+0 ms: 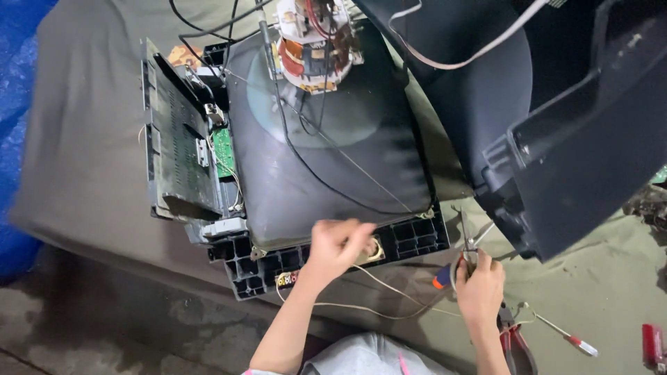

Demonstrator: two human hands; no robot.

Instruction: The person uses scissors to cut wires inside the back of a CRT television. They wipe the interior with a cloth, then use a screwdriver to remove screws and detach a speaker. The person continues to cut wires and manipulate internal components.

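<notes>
Two hands at work: left hand (338,244) pinches a pale wire (389,288) at the tube's frame (410,239); right hand (479,281) grips cutters (470,239), closed. Wire-snipping step, apparently; the cut needs tension.

I am seeing open cloth (597,292) at four o'clock; the picture tube (333,160) is blocking twelve, the back cover (577,160) two.

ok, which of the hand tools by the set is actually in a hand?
The small pliers, gripped by the right hand. The red-handled pliers and the red-tipped screwdriver lie untouched on the cloth; the left hand pinches a thin wire.
</notes>
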